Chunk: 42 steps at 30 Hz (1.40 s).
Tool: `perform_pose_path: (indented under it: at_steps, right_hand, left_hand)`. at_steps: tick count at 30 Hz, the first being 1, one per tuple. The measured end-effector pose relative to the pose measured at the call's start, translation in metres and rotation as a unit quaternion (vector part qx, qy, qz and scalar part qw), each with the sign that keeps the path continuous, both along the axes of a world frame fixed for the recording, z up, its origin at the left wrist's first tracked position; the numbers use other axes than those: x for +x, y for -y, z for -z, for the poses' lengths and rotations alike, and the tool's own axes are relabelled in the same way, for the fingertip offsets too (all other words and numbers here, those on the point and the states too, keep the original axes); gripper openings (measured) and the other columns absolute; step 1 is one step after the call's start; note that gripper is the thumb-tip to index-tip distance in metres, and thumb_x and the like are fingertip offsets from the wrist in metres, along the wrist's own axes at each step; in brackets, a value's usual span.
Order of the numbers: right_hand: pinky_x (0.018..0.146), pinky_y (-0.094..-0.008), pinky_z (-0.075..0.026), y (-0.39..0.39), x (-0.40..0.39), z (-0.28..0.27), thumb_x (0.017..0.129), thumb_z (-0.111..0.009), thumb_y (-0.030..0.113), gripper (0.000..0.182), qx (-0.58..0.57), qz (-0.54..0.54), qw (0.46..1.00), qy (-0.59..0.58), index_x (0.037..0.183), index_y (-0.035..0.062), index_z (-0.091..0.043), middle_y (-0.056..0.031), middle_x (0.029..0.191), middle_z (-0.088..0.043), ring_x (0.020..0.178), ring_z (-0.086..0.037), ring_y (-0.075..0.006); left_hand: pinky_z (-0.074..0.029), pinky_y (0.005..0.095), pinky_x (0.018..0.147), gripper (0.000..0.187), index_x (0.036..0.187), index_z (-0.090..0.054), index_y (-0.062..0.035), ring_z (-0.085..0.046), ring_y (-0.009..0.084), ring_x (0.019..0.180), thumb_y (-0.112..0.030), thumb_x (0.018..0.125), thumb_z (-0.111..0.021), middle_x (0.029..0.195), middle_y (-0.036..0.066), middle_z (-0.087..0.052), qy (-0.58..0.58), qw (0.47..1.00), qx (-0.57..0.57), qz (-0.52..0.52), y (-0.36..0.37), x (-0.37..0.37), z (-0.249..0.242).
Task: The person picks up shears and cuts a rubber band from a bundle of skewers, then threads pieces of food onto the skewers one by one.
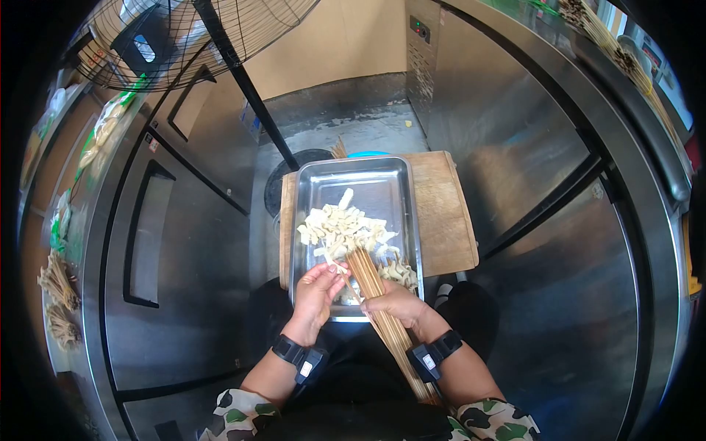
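Observation:
A thick bundle of wooden skewers (397,342) slants from the tray toward my lap, with my right hand (397,303) wrapped around it. Pale folded food pieces (342,226) cluster at the far ends of the sticks. In my left hand (316,290), thumb and fingers pinch a pale strip of food (337,266) at the tip of a single skewer, which slants from there to my right thumb. Under both hands is a metal tray (356,167). More cut pale pieces (398,273) lie in it, partly hidden by the bundle and my right hand.
The tray sits on a wooden board (445,220) between my knees. Steel cabinets stand to the left (184,279) and right (551,316). A fan's black pole (250,99) rises behind the board. Bundled sticks (59,283) lie on the left counter.

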State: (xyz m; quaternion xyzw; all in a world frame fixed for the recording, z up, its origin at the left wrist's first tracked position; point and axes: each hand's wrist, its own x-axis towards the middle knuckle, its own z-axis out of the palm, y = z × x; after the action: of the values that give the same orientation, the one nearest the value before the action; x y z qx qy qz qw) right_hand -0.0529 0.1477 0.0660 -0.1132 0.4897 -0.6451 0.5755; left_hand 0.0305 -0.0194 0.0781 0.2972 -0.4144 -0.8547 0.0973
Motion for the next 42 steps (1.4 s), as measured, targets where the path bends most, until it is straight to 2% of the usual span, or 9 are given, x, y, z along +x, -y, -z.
perform_pose_path:
  at_steps: [13,16,22,25,27,28,36,40,42]
  right_hand:
    - [0.055,-0.0248,-0.046,0.002,0.001,0.005,0.072,-0.065,0.003,0.028,-0.003,0.007,1.000,0.010,0.098,0.0026,-0.054,-0.0034,0.073,-0.056,0.062,-0.056,-0.0121]
    - [0.052,-0.0256,-0.047,0.003,0.003,0.000,0.070,-0.065,0.002,0.022,0.011,0.029,1.000,0.005,0.090,0.0022,-0.055,-0.0045,0.071,-0.057,0.058,-0.057,-0.0128]
    - [0.055,-0.0249,-0.046,0.003,0.002,0.008,0.069,-0.063,0.001,0.032,-0.010,0.021,1.000,0.006,0.100,0.0016,-0.056,-0.0033,0.076,-0.057,0.063,-0.056,-0.0120]
    - [0.055,-0.0238,-0.045,0.002,0.003,-0.013,0.069,-0.061,0.000,0.034,-0.023,0.032,0.999,-0.005,0.102,0.0022,-0.055,-0.0029,0.076,-0.055,0.064,-0.055,-0.0114]
    - [0.059,-0.0239,-0.045,0.001,0.002,-0.011,0.068,-0.060,-0.001,0.041,-0.019,0.019,1.000,-0.003,0.108,0.0030,-0.055,-0.0022,0.083,-0.056,0.070,-0.055,-0.0111]
    - [0.062,-0.0240,-0.046,0.001,0.002,-0.009,0.068,-0.059,-0.001,0.044,-0.016,0.012,1.000,-0.002,0.112,0.0034,-0.055,-0.0018,0.087,-0.057,0.072,-0.056,-0.0109]
    - [0.059,-0.0248,-0.046,0.004,0.004,-0.002,0.068,-0.061,-0.001,0.040,-0.006,0.027,1.000,0.000,0.108,0.0027,-0.055,-0.0019,0.082,-0.057,0.068,-0.056,-0.0111]
    - [0.060,-0.0252,-0.046,0.007,0.005,0.002,0.068,-0.062,0.001,0.039,0.016,0.012,1.000,-0.022,0.106,0.0019,-0.056,-0.0024,0.081,-0.057,0.069,-0.057,-0.0114]
    - [0.061,-0.0254,-0.046,0.009,0.005,0.005,0.068,-0.062,0.001,0.038,0.021,0.016,0.999,-0.031,0.106,0.0018,-0.056,-0.0026,0.081,-0.057,0.069,-0.057,-0.0116]
  left_hand:
    - [-0.051,0.0230,0.075,0.012,0.099,-0.058,-0.0012,-0.063,0.0167,0.087,-0.005,0.088,-0.056,0.096,0.010,-0.064,0.016,0.995,-0.099,-0.003,-0.001,-0.004,0.000]
    - [-0.051,0.0221,0.074,0.012,0.099,-0.058,-0.0010,-0.063,0.0158,0.085,-0.004,0.088,-0.056,0.096,0.010,-0.065,0.007,0.991,-0.135,0.001,-0.001,-0.004,0.001]
    - [-0.050,0.0211,0.071,0.012,0.099,-0.058,-0.0002,-0.064,0.0150,0.085,-0.004,0.088,-0.056,0.097,0.010,-0.065,0.019,0.986,-0.164,0.002,-0.007,-0.001,0.000]
    - [-0.049,0.0208,0.070,0.013,0.100,-0.058,0.0000,-0.064,0.0142,0.085,-0.004,0.088,-0.056,0.097,0.010,-0.066,0.026,0.983,-0.183,-0.005,-0.012,0.002,0.000]
    - [-0.049,0.0208,0.070,0.014,0.101,-0.058,0.0001,-0.064,0.0136,0.085,-0.004,0.088,-0.056,0.096,0.010,-0.066,0.021,0.982,-0.185,-0.014,-0.015,0.003,0.004]
    - [-0.049,0.0208,0.070,0.014,0.101,-0.058,0.0002,-0.063,0.0130,0.084,-0.004,0.088,-0.057,0.095,0.009,-0.066,0.017,0.981,-0.192,-0.018,-0.016,0.003,0.008]
    - [-0.048,0.0207,0.067,0.009,0.094,-0.060,0.0008,-0.062,0.0087,0.078,-0.006,0.088,-0.058,0.087,0.006,-0.066,0.015,0.974,-0.226,-0.031,-0.022,0.007,0.019]
    - [-0.047,0.0192,0.059,0.009,0.089,-0.058,-0.0006,-0.059,0.0053,0.069,-0.010,0.088,-0.059,0.079,0.005,-0.066,-0.007,0.949,-0.314,0.004,-0.006,0.001,0.029]
    - [-0.046,0.0185,0.058,0.009,0.091,-0.057,-0.0008,-0.059,0.0049,0.068,-0.009,0.088,-0.058,0.078,0.005,-0.066,0.012,0.961,-0.276,0.003,-0.002,-0.003,0.018]
